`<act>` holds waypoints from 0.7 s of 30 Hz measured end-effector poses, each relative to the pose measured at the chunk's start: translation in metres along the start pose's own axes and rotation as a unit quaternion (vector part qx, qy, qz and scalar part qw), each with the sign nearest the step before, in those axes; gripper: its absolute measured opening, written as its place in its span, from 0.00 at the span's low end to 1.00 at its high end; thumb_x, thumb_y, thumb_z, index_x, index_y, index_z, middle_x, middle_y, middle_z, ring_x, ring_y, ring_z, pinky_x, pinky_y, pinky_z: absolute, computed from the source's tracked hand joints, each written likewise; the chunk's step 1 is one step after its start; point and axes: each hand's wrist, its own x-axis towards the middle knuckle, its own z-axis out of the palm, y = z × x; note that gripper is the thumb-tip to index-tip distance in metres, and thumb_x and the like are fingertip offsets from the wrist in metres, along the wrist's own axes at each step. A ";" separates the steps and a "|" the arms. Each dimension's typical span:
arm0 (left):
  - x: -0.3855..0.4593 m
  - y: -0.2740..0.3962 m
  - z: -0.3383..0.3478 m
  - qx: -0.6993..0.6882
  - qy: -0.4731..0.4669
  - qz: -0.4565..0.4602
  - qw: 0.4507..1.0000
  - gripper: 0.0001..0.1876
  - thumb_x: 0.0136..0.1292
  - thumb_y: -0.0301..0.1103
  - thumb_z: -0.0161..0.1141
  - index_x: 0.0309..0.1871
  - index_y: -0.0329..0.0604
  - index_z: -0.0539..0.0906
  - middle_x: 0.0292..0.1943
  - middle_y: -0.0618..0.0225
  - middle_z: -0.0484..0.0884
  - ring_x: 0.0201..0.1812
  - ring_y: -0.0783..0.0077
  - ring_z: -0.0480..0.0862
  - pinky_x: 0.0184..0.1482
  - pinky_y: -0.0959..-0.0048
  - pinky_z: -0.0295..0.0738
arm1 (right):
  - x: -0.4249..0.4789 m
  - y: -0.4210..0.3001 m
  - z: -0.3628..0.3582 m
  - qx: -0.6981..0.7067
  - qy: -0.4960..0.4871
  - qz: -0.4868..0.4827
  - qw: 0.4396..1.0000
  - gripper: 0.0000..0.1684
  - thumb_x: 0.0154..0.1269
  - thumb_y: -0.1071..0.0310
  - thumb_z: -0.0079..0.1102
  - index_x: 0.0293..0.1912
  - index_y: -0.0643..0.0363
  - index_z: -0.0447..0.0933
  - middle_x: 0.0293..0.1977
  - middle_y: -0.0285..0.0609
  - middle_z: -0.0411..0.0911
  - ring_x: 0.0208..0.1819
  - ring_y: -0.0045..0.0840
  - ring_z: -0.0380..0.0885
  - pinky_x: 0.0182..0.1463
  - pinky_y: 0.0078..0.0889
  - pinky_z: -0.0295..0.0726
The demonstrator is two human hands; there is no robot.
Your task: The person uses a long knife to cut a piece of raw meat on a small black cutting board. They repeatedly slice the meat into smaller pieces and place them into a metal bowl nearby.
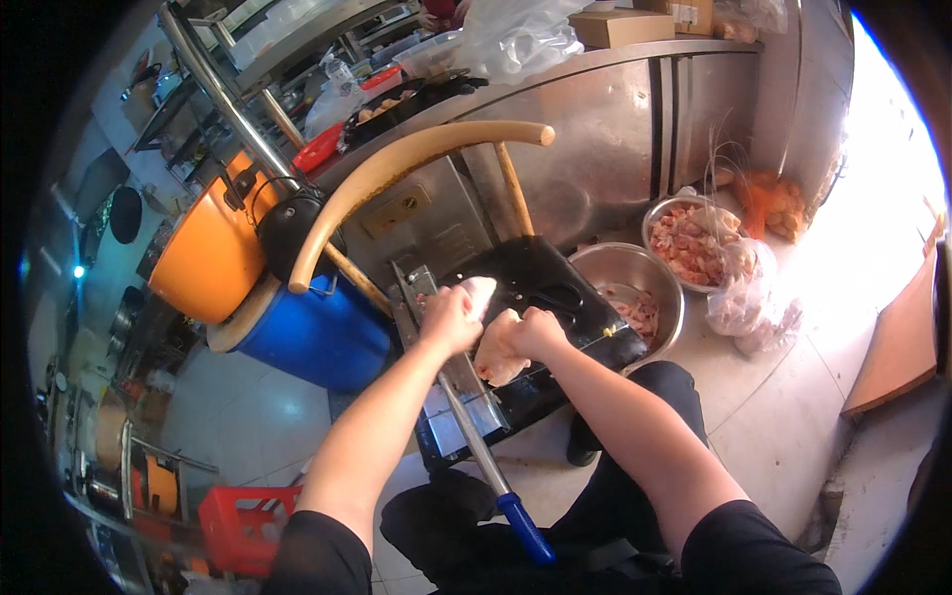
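My left hand grips a pale piece of raw poultry beside the blade of a lever cutter. My right hand holds a larger piece of raw poultry just to the right of it. The metal lever cutter, with a blue handle grip pointing toward me, lies along the left side of a black chair seat. At the seat's right stands a steel bowl with some cut raw meat in it.
A second steel bowl heaped with meat pieces stands farther right, plastic bags against it. The chair's curved wooden back rises beyond my hands. At the left are a blue barrel, an orange tub and a red crate.
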 end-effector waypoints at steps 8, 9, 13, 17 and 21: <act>-0.030 -0.017 0.012 -0.293 -0.070 -0.076 0.951 0.06 0.65 0.29 0.64 0.43 0.39 0.84 0.41 0.58 0.87 0.46 0.62 0.87 0.53 0.66 0.81 | -0.035 -0.034 0.005 0.069 -0.020 0.082 0.994 0.32 0.62 0.48 0.63 0.53 0.68 0.78 0.62 0.66 0.73 0.64 0.52 0.77 0.66 0.42 0.78; -0.032 -0.016 0.008 -0.368 -0.036 -0.090 0.925 0.06 0.65 0.27 0.64 0.44 0.38 0.84 0.41 0.60 0.87 0.46 0.65 0.86 0.53 0.68 0.81 | -0.032 -0.028 0.002 0.083 0.001 0.063 0.995 0.31 0.60 0.50 0.66 0.52 0.67 0.78 0.60 0.66 0.75 0.62 0.52 0.78 0.65 0.42 0.79; -0.079 0.002 -0.020 -0.566 0.072 -0.148 0.808 0.10 0.65 0.22 0.62 0.50 0.36 0.81 0.45 0.65 0.84 0.48 0.73 0.83 0.55 0.72 0.79 | -0.043 -0.028 -0.037 0.123 0.100 -0.063 0.985 0.27 0.51 0.58 0.76 0.44 0.63 0.74 0.45 0.58 0.82 0.48 0.48 0.83 0.54 0.40 0.82; -0.116 0.032 -0.046 -0.674 0.100 -0.147 0.717 0.18 0.66 0.25 0.66 0.58 0.33 0.79 0.45 0.65 0.84 0.47 0.72 0.84 0.54 0.71 0.80 | -0.069 -0.035 -0.074 0.378 -0.009 -0.141 0.915 0.30 0.48 0.68 0.84 0.46 0.58 0.71 0.43 0.41 0.77 0.45 0.26 0.79 0.51 0.33 0.82; -0.148 0.019 -0.049 -0.796 -0.076 -0.173 0.575 0.22 0.66 0.28 0.68 0.62 0.33 0.78 0.48 0.61 0.85 0.48 0.69 0.87 0.52 0.70 0.83 | -0.117 -0.045 -0.072 0.476 -0.142 -0.247 0.832 0.34 0.49 0.69 0.87 0.49 0.56 0.72 0.49 0.37 0.75 0.51 0.22 0.76 0.57 0.29 0.78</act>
